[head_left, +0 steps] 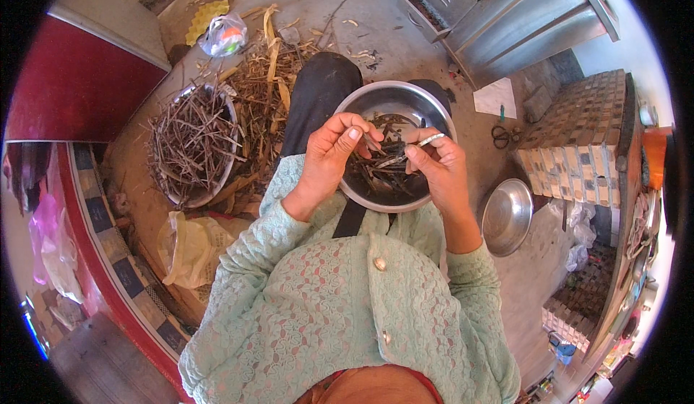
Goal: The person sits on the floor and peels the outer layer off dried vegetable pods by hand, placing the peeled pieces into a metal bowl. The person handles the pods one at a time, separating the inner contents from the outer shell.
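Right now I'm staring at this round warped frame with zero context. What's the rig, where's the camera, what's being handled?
There is no machine here: a person works with two bare hands. The single picture comes from a wide fisheye camera worn on the person's head, looking down, so the edges bend and the green sleeves enter from below.

The left hand and right hand meet over a steel bowl resting on the lap, holding dark stalk pieces. The left hand pinches a thin stalk; the right hand grips a small knife against it.

On the floor to the person's left sits a basin of dry stalks, with loose husks beside it and a plastic bag nearer the body. To the right lie an empty steel bowl and scissors.
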A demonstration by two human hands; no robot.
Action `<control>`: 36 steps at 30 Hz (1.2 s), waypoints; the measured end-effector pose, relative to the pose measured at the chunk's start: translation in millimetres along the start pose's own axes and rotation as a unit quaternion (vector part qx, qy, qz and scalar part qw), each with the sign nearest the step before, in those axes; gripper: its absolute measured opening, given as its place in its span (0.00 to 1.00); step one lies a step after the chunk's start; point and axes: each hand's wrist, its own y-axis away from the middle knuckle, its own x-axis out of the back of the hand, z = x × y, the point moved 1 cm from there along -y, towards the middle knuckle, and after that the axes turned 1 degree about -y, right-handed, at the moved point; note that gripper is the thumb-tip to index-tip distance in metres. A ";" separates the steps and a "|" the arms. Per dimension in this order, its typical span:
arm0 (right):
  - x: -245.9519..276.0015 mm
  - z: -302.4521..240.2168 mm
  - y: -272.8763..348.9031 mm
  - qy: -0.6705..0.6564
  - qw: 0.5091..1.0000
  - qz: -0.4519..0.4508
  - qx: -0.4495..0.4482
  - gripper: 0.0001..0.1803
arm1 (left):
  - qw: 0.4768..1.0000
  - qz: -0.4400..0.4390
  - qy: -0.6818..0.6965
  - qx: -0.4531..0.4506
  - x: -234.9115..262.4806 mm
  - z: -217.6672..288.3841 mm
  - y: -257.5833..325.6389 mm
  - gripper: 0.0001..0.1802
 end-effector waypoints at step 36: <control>-37.5 -40.0 -25.8 0.057 0.992 -0.114 -0.004 0.13 | 0.961 0.024 -0.271 -0.050 -2.5 27.2 7.3 0.12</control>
